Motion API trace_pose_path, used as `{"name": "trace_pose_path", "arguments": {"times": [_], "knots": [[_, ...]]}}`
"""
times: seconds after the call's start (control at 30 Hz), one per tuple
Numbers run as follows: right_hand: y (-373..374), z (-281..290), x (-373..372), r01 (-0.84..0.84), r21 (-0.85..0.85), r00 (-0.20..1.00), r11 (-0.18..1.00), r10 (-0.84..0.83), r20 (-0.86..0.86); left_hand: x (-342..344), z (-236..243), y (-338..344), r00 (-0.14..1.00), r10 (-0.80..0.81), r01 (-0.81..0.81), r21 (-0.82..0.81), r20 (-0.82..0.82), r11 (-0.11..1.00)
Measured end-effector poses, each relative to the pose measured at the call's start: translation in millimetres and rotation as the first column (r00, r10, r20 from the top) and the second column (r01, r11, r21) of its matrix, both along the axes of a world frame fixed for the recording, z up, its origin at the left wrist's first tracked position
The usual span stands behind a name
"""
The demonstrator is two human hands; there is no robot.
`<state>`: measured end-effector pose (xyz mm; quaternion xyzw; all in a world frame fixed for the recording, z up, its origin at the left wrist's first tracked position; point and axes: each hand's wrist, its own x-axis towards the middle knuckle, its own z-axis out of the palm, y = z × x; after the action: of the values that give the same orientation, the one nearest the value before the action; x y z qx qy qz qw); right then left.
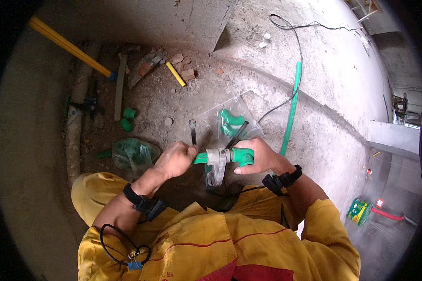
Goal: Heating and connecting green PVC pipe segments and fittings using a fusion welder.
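In front of my body stands a pipe welding tool (pixel 217 161) with a grey metal heating head and dark handles or legs sticking up. My left hand (pixel 176 159) is closed round a short green plastic pipe (pixel 200 158), whose end meets the left side of the heating head. On the other side, my right hand (pixel 261 157) grips a green elbow fitting (pixel 243 156) against the head. How deep the pipe and elbow sit on the head is hard to tell. Just beyond lies a clear plastic bag (pixel 248 112) with green curved fittings (pixel 230 122) in it.
Left of me sits another clear bag (pixel 135 153) of green fittings, with loose green elbows (pixel 128 119) behind it. A long green pipe (pixel 291 107) and a black cable (pixel 301 56) lie to the right. Rubble, a yellow pipe piece (pixel 176 74) and a wooden strip (pixel 121 87) lie ahead.
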<state>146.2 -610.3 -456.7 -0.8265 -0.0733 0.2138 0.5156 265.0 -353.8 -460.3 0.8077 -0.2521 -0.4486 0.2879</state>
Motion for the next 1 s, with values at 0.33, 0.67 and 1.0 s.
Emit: {"name": "trace_pose_path", "arguments": {"times": [0.33, 0.67, 1.0], "knots": [[-3.3, -5.9, 3.8, 0.000, 0.067, 0.994, 0.998, 0.007, -0.113, -0.2, -3.7, -1.7, 0.997, 0.057, -0.058, -0.013, -0.054, 0.998], [-1.4, -5.1, 4.2, 0.063, 0.135, 0.970, 0.989, -0.029, -0.242, -2.4, -15.1, -1.6, 0.992, 0.112, -0.112, 0.008, -0.057, 0.994], [4.4, -1.4, 0.0, -0.005, 0.024, 0.999, 1.000, 0.004, 0.039, -5.3, -18.7, 0.1, 0.989, 0.131, -0.133, -0.026, -0.070, 0.991]]}}
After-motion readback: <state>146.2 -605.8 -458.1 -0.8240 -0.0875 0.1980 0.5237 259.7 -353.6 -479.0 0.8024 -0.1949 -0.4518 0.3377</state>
